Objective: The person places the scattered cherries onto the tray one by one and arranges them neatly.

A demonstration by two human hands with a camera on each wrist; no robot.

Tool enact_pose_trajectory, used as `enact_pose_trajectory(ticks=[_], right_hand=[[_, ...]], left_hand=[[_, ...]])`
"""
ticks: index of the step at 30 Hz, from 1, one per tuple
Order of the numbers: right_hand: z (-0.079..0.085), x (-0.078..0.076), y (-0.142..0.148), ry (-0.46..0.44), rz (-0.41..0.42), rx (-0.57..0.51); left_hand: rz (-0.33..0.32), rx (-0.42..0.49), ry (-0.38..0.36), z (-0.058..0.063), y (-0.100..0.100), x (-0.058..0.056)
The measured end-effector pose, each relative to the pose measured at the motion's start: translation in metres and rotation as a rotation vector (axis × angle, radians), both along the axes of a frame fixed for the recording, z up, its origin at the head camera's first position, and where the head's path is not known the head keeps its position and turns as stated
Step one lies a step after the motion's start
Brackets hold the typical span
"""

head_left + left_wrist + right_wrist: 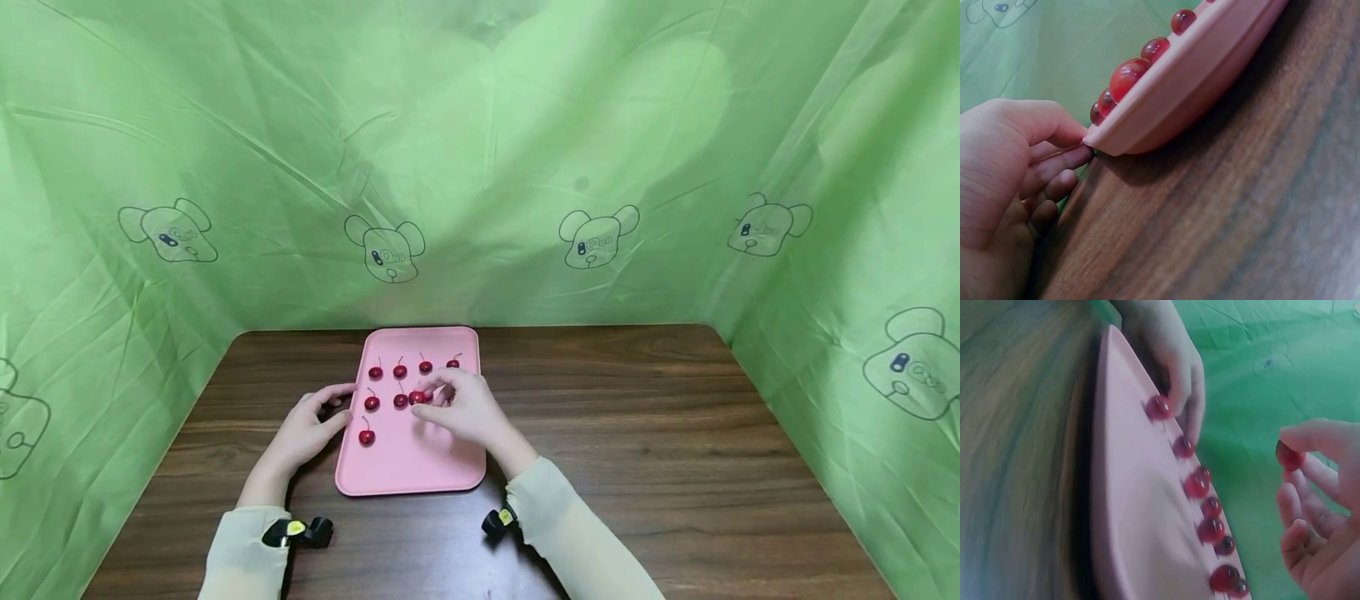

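A pink tray (427, 467) lies on the table, with several red cherries on it, stems up. Four-sided and rimmed, it has my left hand (307, 429) at its left edge; in the left wrist view the thumb and fingers (1063, 128) hold the rim. Over the tray's middle, my right hand (465, 408) pinches a cherry (1290, 455) between thumb and fingertips, and the right wrist view shows it raised off the tray. Close by in the head view is another cherry (401, 401). A lone cherry (367, 437) sits nearest the front. The right hand partly hides the tray's right side.
The brown wooden table (637, 467) extends right of the tray. Green fabric (487, 167) printed with bear outlines hangs behind the table and at both sides. A black strap device (300, 532) is on the left wrist, another (498, 523) on the right.
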State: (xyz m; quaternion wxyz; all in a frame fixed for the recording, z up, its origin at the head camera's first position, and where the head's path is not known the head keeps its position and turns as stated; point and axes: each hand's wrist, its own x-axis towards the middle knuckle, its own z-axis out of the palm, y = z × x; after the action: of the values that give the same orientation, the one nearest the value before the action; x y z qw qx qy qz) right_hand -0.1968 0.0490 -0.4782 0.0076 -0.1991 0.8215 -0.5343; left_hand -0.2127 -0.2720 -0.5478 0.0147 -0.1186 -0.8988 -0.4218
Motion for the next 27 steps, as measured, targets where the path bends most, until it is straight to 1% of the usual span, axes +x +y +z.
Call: enact_pose_trajectory(ticks=[3,5,9,12,17,21,27], right_hand=[[0.002,0.002,-0.012,-0.015,0.011,0.005],[0.001,0.005,-0.019,-0.019,0.006,0.008],[-0.008,0.010,-0.030,-0.017,0.005,0.024],[-0.017,0.014,-0.035,-0.030,0.026,0.041],[-0.027,0.019,-0.039,-0.053,0.049,0.069],[-0.030,0.020,-0.039,-0.057,0.048,0.093],[-0.035,0.019,-0.036,-0.058,0.032,0.126]], left_hand=[[0.000,0.006,-0.005,0.000,0.001,0.000],[0.003,0.005,-0.007,0.000,0.001,0.000],[0.003,0.009,-0.003,0.000,0.002,0.000],[0.002,0.014,0.000,0.000,0.001,0.000],[0.002,0.010,0.002,0.000,0.001,-0.001],[-0.002,0.012,0.010,0.001,0.000,-0.001],[0.000,0.015,-0.001,0.001,0.000,-0.001]])
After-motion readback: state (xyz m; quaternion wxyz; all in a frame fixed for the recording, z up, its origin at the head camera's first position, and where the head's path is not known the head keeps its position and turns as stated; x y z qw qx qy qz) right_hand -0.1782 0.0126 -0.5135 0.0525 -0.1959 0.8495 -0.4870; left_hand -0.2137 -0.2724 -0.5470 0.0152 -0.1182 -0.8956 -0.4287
